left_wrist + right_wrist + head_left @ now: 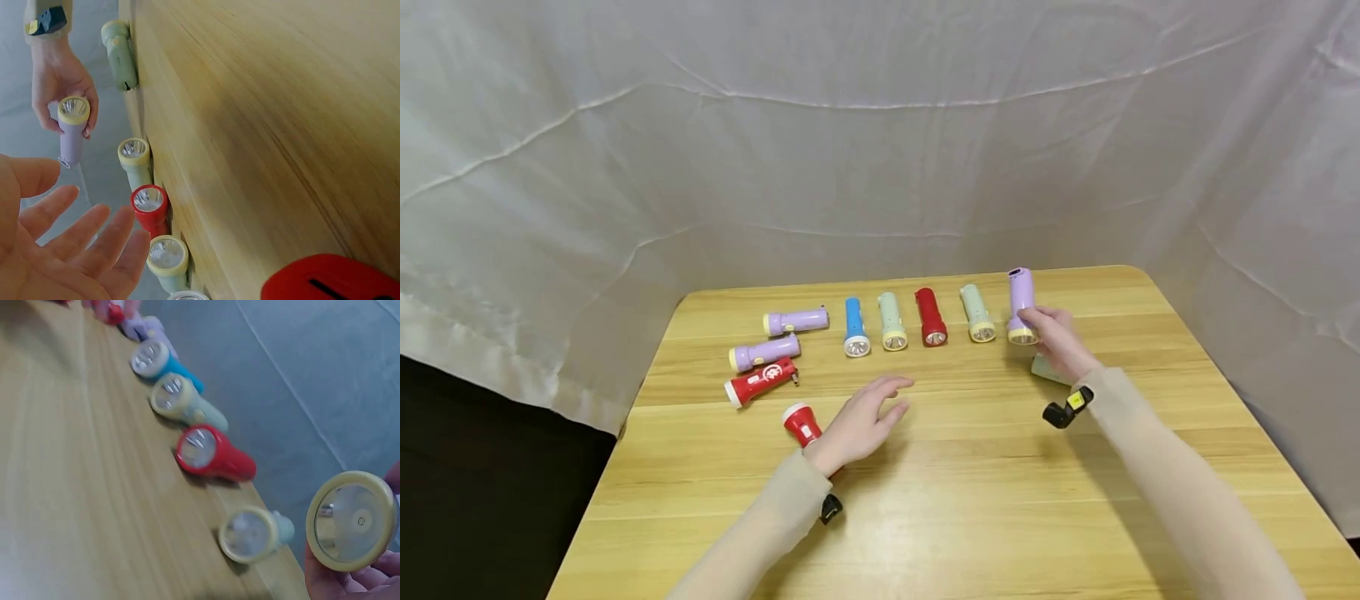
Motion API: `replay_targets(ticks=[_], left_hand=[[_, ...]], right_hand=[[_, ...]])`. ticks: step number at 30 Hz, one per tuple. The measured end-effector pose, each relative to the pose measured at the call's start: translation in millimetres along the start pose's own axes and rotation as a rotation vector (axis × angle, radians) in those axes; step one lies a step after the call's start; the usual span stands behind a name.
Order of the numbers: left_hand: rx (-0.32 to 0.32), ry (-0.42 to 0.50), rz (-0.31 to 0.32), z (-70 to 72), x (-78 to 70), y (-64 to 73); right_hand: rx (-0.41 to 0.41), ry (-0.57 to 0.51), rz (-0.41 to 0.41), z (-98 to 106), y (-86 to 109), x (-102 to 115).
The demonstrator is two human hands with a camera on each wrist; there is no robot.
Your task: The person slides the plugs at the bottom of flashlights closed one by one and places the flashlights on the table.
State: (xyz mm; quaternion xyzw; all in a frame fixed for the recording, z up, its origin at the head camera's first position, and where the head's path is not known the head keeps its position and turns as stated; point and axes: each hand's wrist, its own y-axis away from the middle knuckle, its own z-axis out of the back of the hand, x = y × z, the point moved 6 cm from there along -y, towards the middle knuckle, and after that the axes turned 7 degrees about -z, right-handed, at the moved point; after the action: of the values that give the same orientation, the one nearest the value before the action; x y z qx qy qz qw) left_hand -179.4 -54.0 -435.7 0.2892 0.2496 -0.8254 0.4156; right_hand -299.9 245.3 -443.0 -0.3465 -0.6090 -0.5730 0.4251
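My right hand [1062, 340] grips a purple flashlight [1021, 293] by its yellow-rimmed head end, at the right end of a row. The left wrist view shows that flashlight [72, 140] raised off the table, thumb and fingers round it. Partly hidden below this hand lies a pale green flashlight [1048, 368]. My left hand [859, 423] hovers over the middle of the table with nothing in it, fingers spread and loosely bent. Beneath its wrist lies a red flashlight [801, 422] with a white head, its rear end covered by the arm.
Along the back of the wooden table [970, 508] stretch a blue flashlight [854, 321], a green one [891, 317], a dark red one [929, 312] and another green one [976, 308]. At left lie two purple flashlights [797, 321] and a red one [763, 382]. Grey cloth [880, 183] hangs behind.
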Motion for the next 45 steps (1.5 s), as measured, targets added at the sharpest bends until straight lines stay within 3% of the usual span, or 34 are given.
replay_targets(ticks=[4,11,14,23,29,38,45], left_hand=[[0.008,-0.016,-0.006,-0.9,3.8,0.4],[0.014,0.024,0.001,-3.5,7.2,1.0],[0.014,0.028,0.0,-3.4,7.5,1.3],[0.024,-0.009,0.003,-3.3,5.1,0.1],[0.071,-0.184,-0.014,-6.9,-0.5,-0.5],[0.14,-0.41,-0.062,-11.7,-7.0,-2.9],[0.122,-0.479,-0.109,-12.8,-7.7,-2.9]], right_hand=[[-0.072,0.086,-0.005,8.2,-9.3,5.1],[-0.335,0.341,0.033,26.9,-22.6,9.1],[-0.376,0.409,0.044,31.1,-28.7,7.7],[-0.412,0.631,0.041,39.0,-44.4,0.3],[-0.418,0.741,0.053,39.0,-50.4,-4.5],[-0.435,0.794,0.06,34.8,-57.7,-6.4],[-0.426,0.847,0.097,29.2,-61.1,-5.7]])
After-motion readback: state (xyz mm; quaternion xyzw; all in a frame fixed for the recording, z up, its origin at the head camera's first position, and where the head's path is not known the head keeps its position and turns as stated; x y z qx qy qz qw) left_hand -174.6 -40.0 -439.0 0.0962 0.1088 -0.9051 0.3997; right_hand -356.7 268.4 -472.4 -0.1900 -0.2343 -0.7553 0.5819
